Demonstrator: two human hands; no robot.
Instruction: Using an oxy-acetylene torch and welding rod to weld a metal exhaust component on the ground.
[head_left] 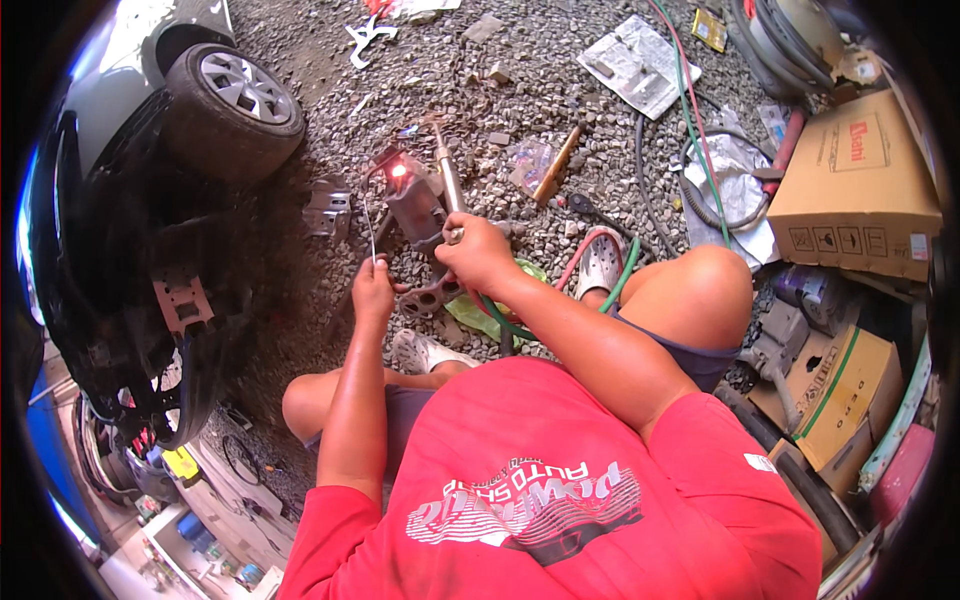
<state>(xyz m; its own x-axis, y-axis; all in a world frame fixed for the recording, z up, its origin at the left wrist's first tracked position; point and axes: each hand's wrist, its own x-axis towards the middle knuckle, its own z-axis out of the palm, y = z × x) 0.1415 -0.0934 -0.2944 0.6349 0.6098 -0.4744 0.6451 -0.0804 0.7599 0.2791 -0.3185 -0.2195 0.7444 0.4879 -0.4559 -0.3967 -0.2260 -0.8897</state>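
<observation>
My left hand (373,290) is closed in a pinch on a thin metal rod (371,225), which points up toward a glowing orange-red spot. That spot is at the far end of a grey-brown exhaust manifold (412,212) lying on the gravel, its flange with round ports toward me. My right hand (476,252) is wrapped around a gas torch (449,180) with a long metal shaft, just right of the manifold. A red hose and a green hose (628,272) run from near my right hand. The torch's far end is hard to make out.
A car with its front wheel (240,95) stands at left. Cardboard boxes (850,190) line the right side. Hoses (690,110) cross the gravel. A wooden-handled tool (558,167), a metal plate (327,207) and newspaper (640,68) lie around. My shoes (601,262) flank the work.
</observation>
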